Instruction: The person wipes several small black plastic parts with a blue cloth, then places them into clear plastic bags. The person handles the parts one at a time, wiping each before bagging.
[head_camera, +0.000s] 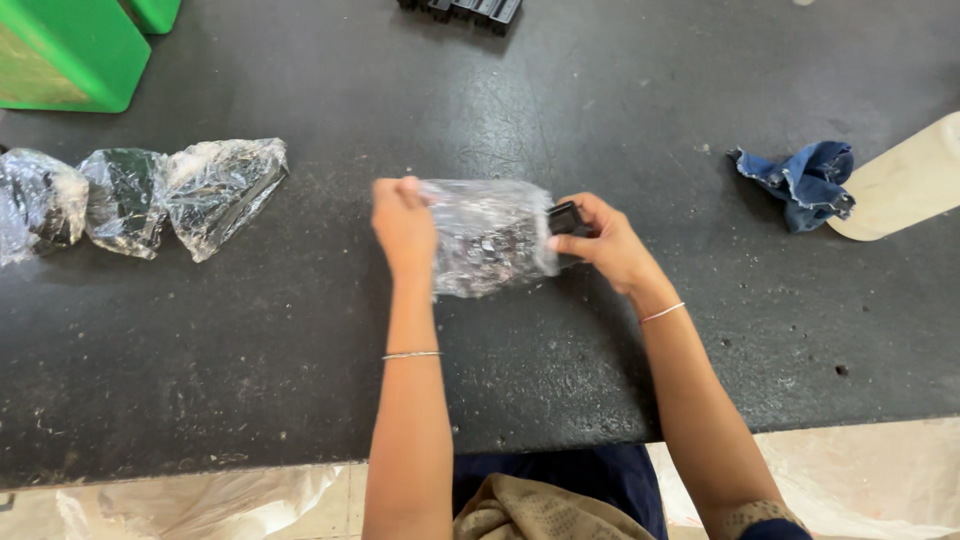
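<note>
Head view: my left hand pinches one end of the clear bag just above the black table, holding it up, so my right hand, fingers shut on a black part, meets the other end.

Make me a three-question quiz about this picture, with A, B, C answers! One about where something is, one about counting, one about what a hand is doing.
1. Where does the blue cloth lie?
A. by the green bins
B. right of the hands
C. in the person's lap

2. How many filled clear bags lie in the row at the left?
A. three
B. one
C. six

3. What is the right hand doing?
A. resting flat
B. pinching a small black part
C. holding the cloth

Answers:
1 B, it sits on the black table toward the right edge.
2 A, three lie side by side.
3 B, its fingers grip the black part at the mouth of the plastic bag that the left hand holds.
</note>
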